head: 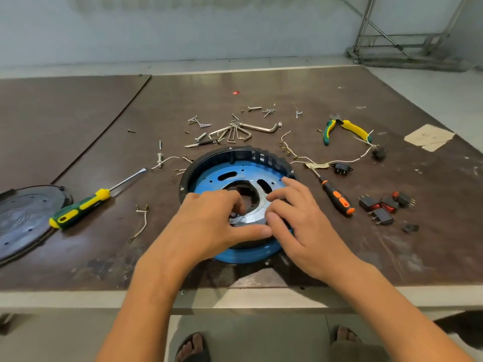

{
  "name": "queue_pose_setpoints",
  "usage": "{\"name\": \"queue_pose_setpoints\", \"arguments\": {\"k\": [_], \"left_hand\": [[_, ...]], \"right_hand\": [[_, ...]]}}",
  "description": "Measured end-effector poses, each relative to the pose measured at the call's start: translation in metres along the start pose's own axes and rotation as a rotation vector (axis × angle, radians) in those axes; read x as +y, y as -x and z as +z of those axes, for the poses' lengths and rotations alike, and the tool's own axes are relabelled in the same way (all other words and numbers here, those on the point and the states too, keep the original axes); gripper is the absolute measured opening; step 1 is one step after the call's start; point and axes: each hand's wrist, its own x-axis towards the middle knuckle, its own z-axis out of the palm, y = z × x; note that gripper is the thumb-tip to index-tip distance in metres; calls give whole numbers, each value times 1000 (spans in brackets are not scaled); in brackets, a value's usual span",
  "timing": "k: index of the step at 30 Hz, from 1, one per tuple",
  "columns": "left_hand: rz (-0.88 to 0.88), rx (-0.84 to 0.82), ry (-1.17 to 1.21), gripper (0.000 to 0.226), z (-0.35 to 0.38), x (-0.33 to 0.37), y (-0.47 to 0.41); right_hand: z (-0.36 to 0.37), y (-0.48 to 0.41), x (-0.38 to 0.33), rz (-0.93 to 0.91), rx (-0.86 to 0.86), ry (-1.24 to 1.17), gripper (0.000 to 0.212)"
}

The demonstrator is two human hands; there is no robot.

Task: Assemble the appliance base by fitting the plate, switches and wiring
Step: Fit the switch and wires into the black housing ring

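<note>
A round black appliance base (209, 159) lies on the brown table in front of me. Inside it sits a blue-filmed metal plate (217, 178) with slots and a large centre hole; part of its film is peeled to bare silver. My left hand (209, 223) grips the plate's inner edge, fingers in the centre hole and thumb on the near side. My right hand (295, 218) presses on the plate's right side, fingertips at the silver patch. Several red and black rocker switches (384, 206) lie at the right. White wiring (339, 160) with a black socket lies behind them.
A green-yellow screwdriver (83, 205) and a black round cover (23, 220) lie at the left. An orange-black screwdriver (337, 198) lies right of the base. Hex keys (235, 131), loose screws, and yellow-green pliers (345, 128) lie behind. The table's front edge is close below my wrists.
</note>
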Motion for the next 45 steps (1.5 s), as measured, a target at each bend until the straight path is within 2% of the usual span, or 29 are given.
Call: {"name": "queue_pose_setpoints", "arguments": {"k": [6, 9, 15, 17, 20, 23, 26, 29, 31, 33, 37, 40, 42, 45], "left_hand": [[134, 25, -28, 69, 3, -5, -6], [176, 71, -62, 63, -1, -19, -6], [157, 162, -44, 56, 14, -13, -7], [136, 169, -43, 58, 18, -9, -9], [85, 215, -112, 60, 22, 0, -11], [15, 230, -210, 62, 26, 14, -12], [-20, 238, -228, 61, 31, 27, -10], [53, 155, -211, 58, 28, 29, -8], [123, 15, -90, 51, 19, 19, -8], [146, -53, 99, 44, 8, 4, -6], [191, 7, 95, 39, 6, -9, -3], [205, 47, 147, 41, 10, -7, -5], [200, 82, 277, 42, 12, -5, -5], [216, 145, 422, 43, 13, 3, -6]], "right_hand": [[-19, -17, 32, 149, -21, -131, 30], [-30, -24, 45, 234, 30, -156, 16], [-42, -29, 66, 300, 292, -66, 41], [-48, -29, 75, 353, 325, -51, 48], [-58, -27, 98, 534, 164, 128, 51], [-63, -23, 115, 607, -56, 256, 50], [-63, -22, 121, 606, -121, 272, 47], [-61, -21, 126, 583, 15, 262, 36], [-61, -19, 129, 588, 60, 241, 37], [-61, -17, 133, 589, 45, 236, 42], [-65, -15, 132, 568, 187, 144, 45], [-72, -21, 117, 504, 298, -75, 47], [-75, -25, 97, 411, 266, -236, 48], [-71, -30, 62, 275, 192, -337, 40]]}}
